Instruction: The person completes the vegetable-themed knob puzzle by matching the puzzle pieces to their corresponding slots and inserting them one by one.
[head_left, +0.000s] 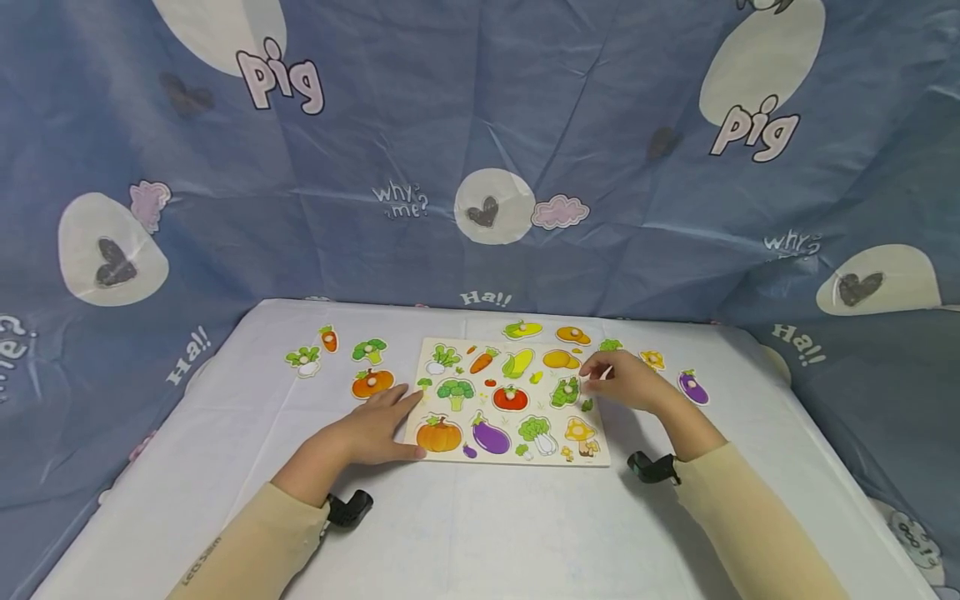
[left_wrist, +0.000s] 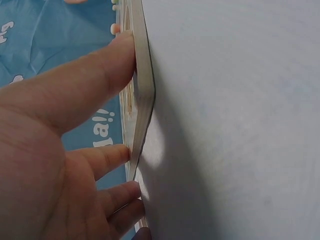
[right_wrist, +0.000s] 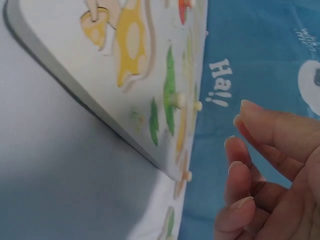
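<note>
A wooden vegetable puzzle board (head_left: 540,402) lies on the table. My left hand (head_left: 378,429) rests at its left side, thumb at the front left corner and fingers along the left edge, as the left wrist view also shows. At the board's right edge hovers my right hand (head_left: 626,381), fingers loosely bent with nothing between them. Close to its fingertips, a leafy green vegetable piece (head_left: 566,392) with a knob (right_wrist: 176,100) sits on the board. A knobbed tomato piece (head_left: 511,398) sits mid-board. Printed pumpkin (head_left: 438,434) and eggplant (head_left: 491,435) pictures show along the front.
Left of the board lie loose radish (head_left: 303,361), carrot (head_left: 329,338), broccoli (head_left: 370,351) and pumpkin (head_left: 372,383) pieces. Behind it are corn (head_left: 522,330) and potato (head_left: 573,335) pieces. To the right lie mushroom (head_left: 652,359) and eggplant (head_left: 693,387) pieces, near the right forearm.
</note>
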